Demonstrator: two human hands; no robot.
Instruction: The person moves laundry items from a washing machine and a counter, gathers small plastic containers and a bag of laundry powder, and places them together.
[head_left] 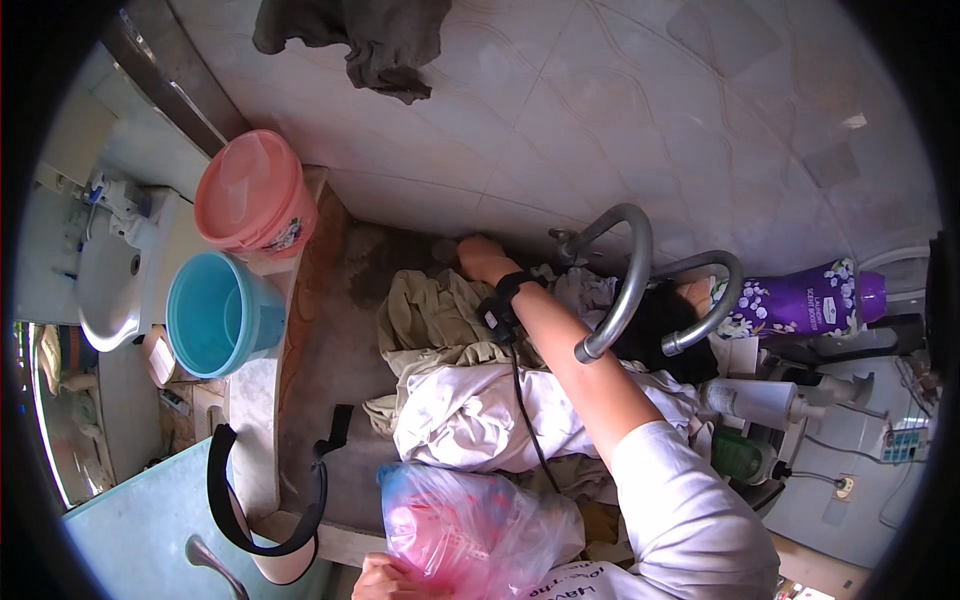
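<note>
A clear plastic bag (pixel 545 530) with pink contents lies low in the middle, close to you. Your left hand (pixel 385 580) curls at its lower left edge; I cannot tell how firmly it grips. Beyond white cloth (pixel 460 415), your right hand (pixel 483 260) is just beside khaki cloth (pixel 435 305), fingers bent, any hold unclear. A curved metal tap (pixel 641 270) stands right; a turquoise bucket (pixel 268 315) stands left.

A black, cabled wristband (pixel 497 318) accompanies a white, short-sleeved, dark-lettered shirt (pixel 690 510).
</note>
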